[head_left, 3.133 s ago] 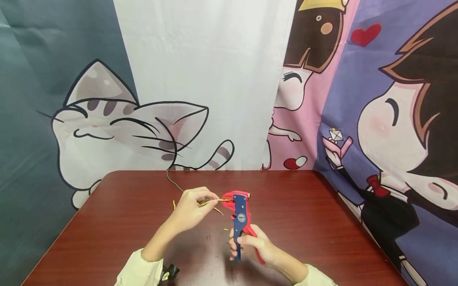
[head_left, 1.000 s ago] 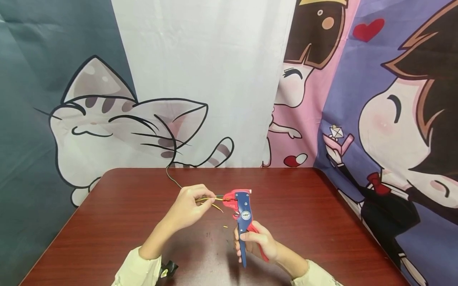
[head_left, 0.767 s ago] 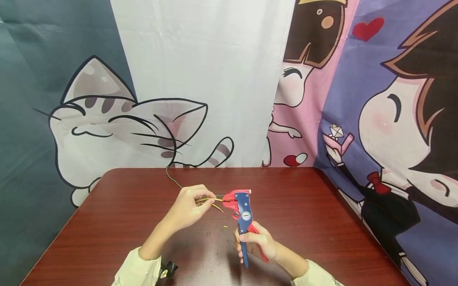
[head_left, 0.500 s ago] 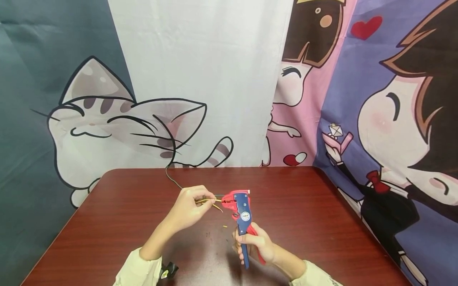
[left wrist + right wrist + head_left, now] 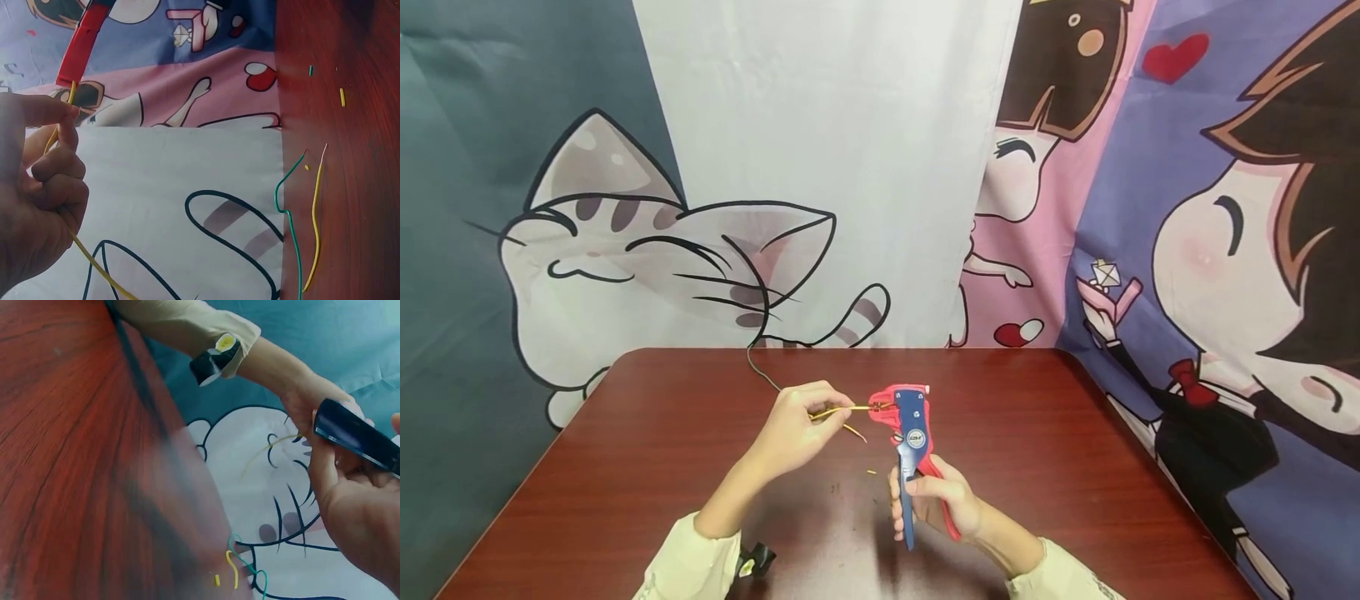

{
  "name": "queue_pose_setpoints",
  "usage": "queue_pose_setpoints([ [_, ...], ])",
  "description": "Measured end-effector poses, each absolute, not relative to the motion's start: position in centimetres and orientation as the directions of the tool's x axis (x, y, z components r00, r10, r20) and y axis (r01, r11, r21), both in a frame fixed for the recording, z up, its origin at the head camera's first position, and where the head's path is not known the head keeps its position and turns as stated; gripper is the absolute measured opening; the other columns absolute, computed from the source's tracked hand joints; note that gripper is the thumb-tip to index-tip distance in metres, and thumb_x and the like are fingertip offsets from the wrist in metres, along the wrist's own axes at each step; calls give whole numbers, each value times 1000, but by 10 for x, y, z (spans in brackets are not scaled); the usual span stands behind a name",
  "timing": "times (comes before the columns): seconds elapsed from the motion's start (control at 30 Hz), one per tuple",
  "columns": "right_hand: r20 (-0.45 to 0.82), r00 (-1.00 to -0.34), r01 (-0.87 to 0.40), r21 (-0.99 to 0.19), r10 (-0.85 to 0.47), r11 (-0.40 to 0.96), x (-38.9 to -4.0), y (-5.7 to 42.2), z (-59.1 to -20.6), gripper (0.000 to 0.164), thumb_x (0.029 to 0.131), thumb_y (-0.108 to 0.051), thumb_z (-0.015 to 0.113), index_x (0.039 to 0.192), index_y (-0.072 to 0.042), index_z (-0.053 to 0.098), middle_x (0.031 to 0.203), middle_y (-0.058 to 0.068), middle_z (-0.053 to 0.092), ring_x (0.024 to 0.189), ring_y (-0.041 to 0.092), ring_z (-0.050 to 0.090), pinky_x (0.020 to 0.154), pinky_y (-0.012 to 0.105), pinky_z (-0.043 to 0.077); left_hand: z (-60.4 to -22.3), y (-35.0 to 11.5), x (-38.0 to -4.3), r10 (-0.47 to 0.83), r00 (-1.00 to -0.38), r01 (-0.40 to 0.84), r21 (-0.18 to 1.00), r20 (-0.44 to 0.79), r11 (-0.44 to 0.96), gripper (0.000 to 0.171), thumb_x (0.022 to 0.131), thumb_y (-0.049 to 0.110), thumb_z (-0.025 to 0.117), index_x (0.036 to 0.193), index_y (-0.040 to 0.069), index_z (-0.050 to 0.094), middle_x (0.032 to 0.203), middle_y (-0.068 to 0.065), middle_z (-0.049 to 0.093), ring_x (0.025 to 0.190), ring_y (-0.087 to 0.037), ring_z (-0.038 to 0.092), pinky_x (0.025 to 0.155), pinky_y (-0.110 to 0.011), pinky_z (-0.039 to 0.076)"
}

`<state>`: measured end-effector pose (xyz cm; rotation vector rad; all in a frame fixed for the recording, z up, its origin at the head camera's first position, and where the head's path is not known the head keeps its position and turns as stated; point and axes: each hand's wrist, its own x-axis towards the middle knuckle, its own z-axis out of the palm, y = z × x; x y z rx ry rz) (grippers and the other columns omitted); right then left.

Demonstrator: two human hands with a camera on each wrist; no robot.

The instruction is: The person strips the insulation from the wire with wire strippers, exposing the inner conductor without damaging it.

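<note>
My left hand point(image 5: 805, 425) pinches a yellow wire point(image 5: 861, 407) between thumb and fingertips. In the left wrist view the wire point(image 5: 100, 265) also trails out below the curled fingers of that hand. Its front end runs into the red jaws of a red-and-blue wire stripper point(image 5: 913, 417). My right hand point(image 5: 951, 500) grips the stripper's two handles, held upright above the table. A dark blue handle point(image 5: 356, 437) crosses the right hand in the right wrist view. The wire's tip is hidden inside the tool.
On the brown table point(image 5: 1037, 467) lie a yellow wire with a bare tip point(image 5: 317, 212) and a green wire point(image 5: 294, 237). Small yellow point(image 5: 342, 97) and green point(image 5: 311, 70) offcuts lie near them. A grey cable point(image 5: 762, 371) runs to the table's back edge, before a printed cloth point(image 5: 850, 167).
The stripper has risen slightly, along with both hands. Its handles came closer together by half a second ago and now stand a little wider apart. The left hand keeps its pinch on the wire.
</note>
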<state>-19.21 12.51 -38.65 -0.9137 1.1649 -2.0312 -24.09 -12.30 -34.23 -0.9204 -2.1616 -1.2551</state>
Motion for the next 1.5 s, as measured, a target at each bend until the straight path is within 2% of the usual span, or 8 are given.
queue_pose_setpoints([
  [0.27,230,-567,156,-913,-791,-377,-191,129,-387,24,93,-4,34,104,-4,56,90,2,67,82,14,69,74,38,57,-339,-126,-240,329,-668,742,562,667,366,15,82,1,75,86,16,76,74,14,61,57,-4,43,49,-22,36],
  [0.47,210,-593,119,-932,-777,-343,-190,131,-389,26,94,-5,35,95,21,37,84,2,67,76,12,68,69,35,58,-339,-130,-241,352,-635,770,526,688,361,14,81,1,75,83,14,77,71,14,60,57,-3,42,50,-19,34],
  [0.57,213,-594,107,-935,-776,-338,-189,130,-389,32,94,-5,35,96,27,30,83,2,67,75,12,68,68,34,58,-340,-133,-241,354,-641,767,543,681,343,14,80,0,75,82,14,77,69,13,59,56,-3,44,49,-18,36],
  [0.73,220,-596,102,-933,-772,-345,-190,129,-386,34,95,-5,35,96,29,31,83,2,67,74,12,67,68,33,58,-339,-138,-239,337,-711,703,634,617,322,16,81,-1,74,83,15,78,72,10,67,58,-5,53,52,-21,44],
  [0.9,219,-624,72,-940,-750,-334,-193,130,-385,34,95,-4,37,96,30,34,83,2,68,73,12,68,67,34,58,-339,-141,-238,313,-773,633,704,551,323,15,82,0,76,85,15,79,72,8,68,59,-6,53,52,-21,43],
  [1.17,261,-641,-2,-941,-722,-338,-199,134,-384,35,97,-3,37,96,32,39,85,4,69,73,13,70,67,35,58,-339,-142,-239,295,-810,579,769,506,270,11,82,0,76,85,10,79,75,4,71,62,-7,57,55,-21,47],
  [1.3,279,-648,-38,-941,-709,-336,-200,135,-384,36,98,-3,37,98,33,41,86,4,70,74,14,71,68,37,58,-340,-143,-239,290,-833,536,819,472,205,7,82,-1,75,86,3,78,73,-3,71,59,-5,52,52,-19,43],
  [1.5,268,-640,-3,-938,-720,-346,-200,137,-383,36,98,-4,35,98,32,40,86,6,70,74,15,71,67,36,58,-340,-145,-240,308,-837,514,843,452,158,5,83,-2,74,87,-2,77,75,-14,71,60,-5,51,52,-19,42],
])
